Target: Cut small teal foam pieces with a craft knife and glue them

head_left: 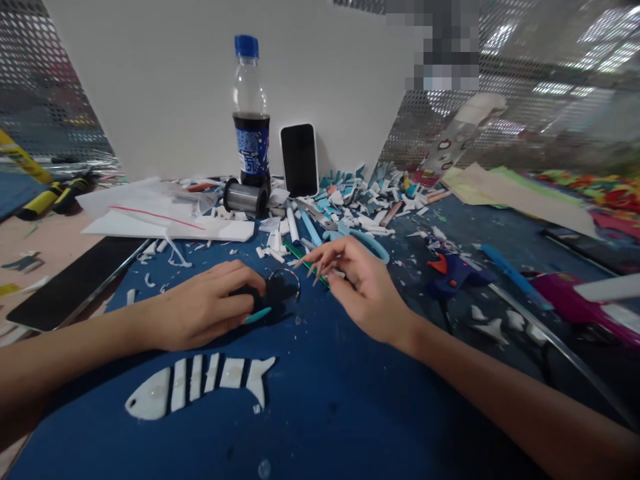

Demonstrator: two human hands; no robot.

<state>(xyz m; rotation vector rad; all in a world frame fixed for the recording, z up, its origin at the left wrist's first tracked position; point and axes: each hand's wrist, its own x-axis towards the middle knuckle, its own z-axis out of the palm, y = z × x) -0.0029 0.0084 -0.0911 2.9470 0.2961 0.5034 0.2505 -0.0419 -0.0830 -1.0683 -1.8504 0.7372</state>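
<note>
My left hand (205, 312) rests palm down on the blue mat (320, 400), its fingers pressing a small black foam piece (277, 293) ringed by a thin wire loop. My right hand (357, 283) hovers just right of that piece with its fingers spread and long nails pointing left, over a green pencil (300, 257); it holds nothing I can make out. A white fish skeleton cut-out (200, 383) lies on the mat below my left hand.
A cola bottle (251, 113), a phone (299, 160) and a wire spool (245, 197) stand at the back. Blue and white foam scraps (360, 200), pens and blue-handled scissors (365, 241) lie behind my hands. A blue glue gun (453, 273) lies right. White sheets (165, 217) lie left.
</note>
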